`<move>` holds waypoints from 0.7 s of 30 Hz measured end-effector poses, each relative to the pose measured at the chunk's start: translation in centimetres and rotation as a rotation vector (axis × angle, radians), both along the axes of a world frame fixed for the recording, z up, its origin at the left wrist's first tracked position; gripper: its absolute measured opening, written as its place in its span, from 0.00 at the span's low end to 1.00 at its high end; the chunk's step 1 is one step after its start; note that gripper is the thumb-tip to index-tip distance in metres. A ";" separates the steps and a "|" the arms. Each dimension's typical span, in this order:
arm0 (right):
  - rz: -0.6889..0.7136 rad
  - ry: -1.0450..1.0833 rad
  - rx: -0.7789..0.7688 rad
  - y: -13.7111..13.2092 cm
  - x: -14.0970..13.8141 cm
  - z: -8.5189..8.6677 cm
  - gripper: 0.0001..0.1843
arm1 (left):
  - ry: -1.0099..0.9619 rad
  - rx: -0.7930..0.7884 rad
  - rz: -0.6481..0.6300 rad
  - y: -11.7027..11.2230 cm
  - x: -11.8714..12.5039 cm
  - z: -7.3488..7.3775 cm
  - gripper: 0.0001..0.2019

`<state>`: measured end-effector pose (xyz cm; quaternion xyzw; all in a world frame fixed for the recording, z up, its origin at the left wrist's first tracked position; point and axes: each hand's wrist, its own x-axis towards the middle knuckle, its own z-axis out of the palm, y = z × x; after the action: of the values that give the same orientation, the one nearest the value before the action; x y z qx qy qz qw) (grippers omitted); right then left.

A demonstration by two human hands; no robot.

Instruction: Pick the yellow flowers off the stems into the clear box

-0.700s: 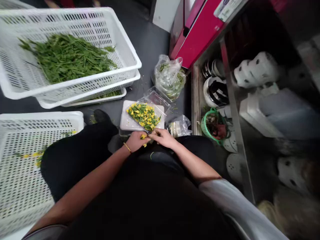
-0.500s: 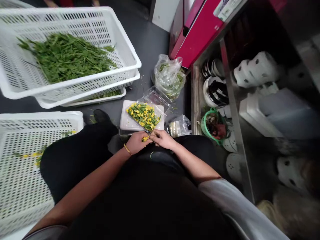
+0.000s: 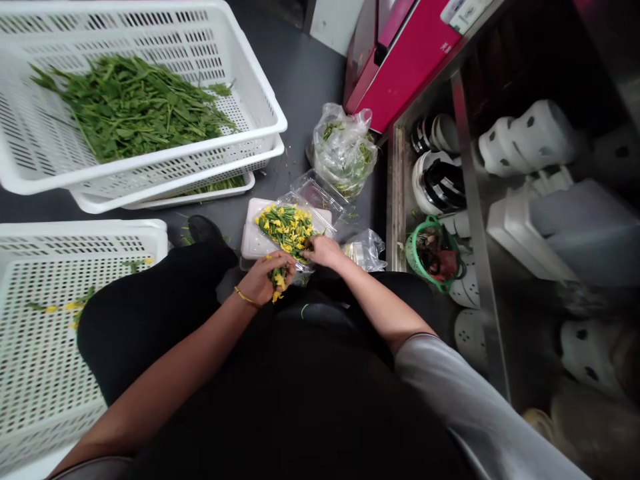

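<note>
While the person sits low on the dark floor, a big white basket of green stems stands far left, stacked on others; a second white basket near the left knee holds a few scraps. Ahead of the knees, a white tray carries a clear bag heaped with yellow flower buds. Left hand curls closed round a small bunch of buds, just short of the tray. Right hand pinches at the heap's near edge, fingers together; cannot tell what it has
</note>
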<state>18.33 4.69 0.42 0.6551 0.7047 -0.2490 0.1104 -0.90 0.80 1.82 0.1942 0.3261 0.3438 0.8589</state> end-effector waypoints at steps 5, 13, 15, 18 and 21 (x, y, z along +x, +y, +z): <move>-0.039 -0.010 -0.084 1.4 0.8 -1.2 0.10 | 0.197 -0.063 -0.035 0.1 0.4 -1.2 0.13; -0.143 0.508 0.168 -6.2 -1.0 2.4 0.11 | 0.400 0.034 -0.024 -0.3 1.7 -2.0 0.17; -0.136 0.606 0.139 -6.7 -0.9 2.5 0.14 | 0.422 0.094 -0.038 -0.4 1.6 -1.8 0.15; -0.197 0.597 0.108 -5.1 0.4 1.9 0.16 | 0.407 0.080 -0.052 -0.3 1.0 -1.2 0.13; -0.117 0.344 0.128 -2.6 0.9 0.7 0.12 | 0.215 0.022 -0.027 0.0 0.5 -0.6 0.11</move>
<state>19.24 2.13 1.08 0.6484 0.6883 -0.3181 -0.0683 -0.45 0.79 1.19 0.2437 0.4100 0.3130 0.8213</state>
